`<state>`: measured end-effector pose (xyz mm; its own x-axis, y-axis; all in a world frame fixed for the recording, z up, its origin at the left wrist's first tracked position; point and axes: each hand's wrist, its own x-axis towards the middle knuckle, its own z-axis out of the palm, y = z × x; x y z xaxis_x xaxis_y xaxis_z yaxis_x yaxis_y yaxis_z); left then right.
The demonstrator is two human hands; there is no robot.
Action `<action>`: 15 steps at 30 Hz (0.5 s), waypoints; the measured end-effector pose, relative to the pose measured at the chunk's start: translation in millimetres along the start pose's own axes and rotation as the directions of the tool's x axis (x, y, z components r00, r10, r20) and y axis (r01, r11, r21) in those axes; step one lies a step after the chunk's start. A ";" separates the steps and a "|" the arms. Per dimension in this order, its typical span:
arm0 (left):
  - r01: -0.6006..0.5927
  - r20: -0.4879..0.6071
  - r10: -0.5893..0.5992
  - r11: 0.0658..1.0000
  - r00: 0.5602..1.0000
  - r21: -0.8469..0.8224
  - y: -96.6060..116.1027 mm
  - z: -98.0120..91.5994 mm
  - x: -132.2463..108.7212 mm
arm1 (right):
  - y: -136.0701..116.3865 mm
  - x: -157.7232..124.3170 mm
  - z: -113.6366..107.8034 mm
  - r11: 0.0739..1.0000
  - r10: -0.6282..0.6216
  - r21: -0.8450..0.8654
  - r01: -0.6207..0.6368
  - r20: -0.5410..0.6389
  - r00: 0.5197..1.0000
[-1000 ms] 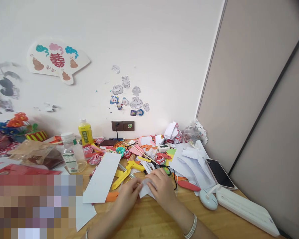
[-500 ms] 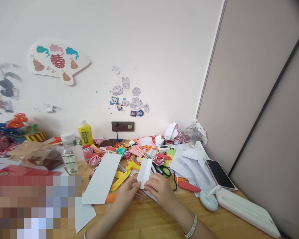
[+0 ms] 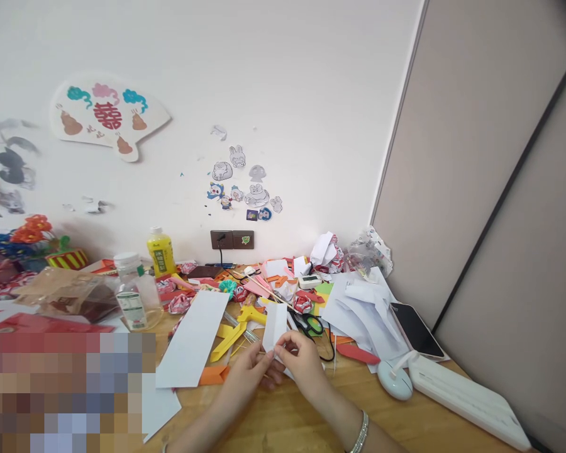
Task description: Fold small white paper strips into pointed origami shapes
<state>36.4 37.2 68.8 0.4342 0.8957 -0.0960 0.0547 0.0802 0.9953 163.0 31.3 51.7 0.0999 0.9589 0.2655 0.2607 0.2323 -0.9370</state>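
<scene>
Both hands meet over the front of the wooden table, pinching the lower end of a narrow folded strip of white paper. My left hand grips its lower left, fingers partly curled beneath. My right hand closes thumb and forefinger on the lower right edge. A lengthwise crease runs along the strip, and its bottom is hidden by the fingers. Just behind it lie a yellow glue gun and black-and-green scissors. A larger white sheet is left of my left hand, with an orange folded paper beside it.
Coloured paper scraps cover the table's back. A yellow drink bottle and clear jar stand left. On the right are stacked white papers, a tablet-like device, a mouse and a long white device. The wall borders the back.
My right hand has shifted slightly left and down, so both hands' fingertips now meet at the strip's lower end. The strip stands a little more upright.
</scene>
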 end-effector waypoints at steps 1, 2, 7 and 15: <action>0.003 -0.008 -0.003 0.999 1.000 0.035 -0.7 -0.1 0.0 | -0.3 0.0 -0.3 1.000 -0.009 -0.006 0.009 0.000 1.000; 0.002 -0.020 -0.001 0.998 1.000 0.068 -1.7 -0.5 0.3 | -0.9 0.1 -0.9 1.000 -0.015 -0.009 0.015 0.003 1.000; -0.178 -0.113 0.194 0.975 0.975 0.132 -7.3 -8.2 3.5 | -4.8 0.3 -5.7 0.999 -0.041 -0.018 0.043 0.090 0.995; -0.249 -0.148 0.291 0.936 0.945 0.251 -7.3 -15.9 5.0 | 1.2 0.2 -4.9 0.999 -0.038 0.031 0.034 0.159 0.987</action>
<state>23.9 48.1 61.3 0.2935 0.9347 0.2006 0.1685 -0.2571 0.9516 168.0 31.0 51.8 -0.0641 0.9630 0.2618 0.2343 0.2695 -0.9341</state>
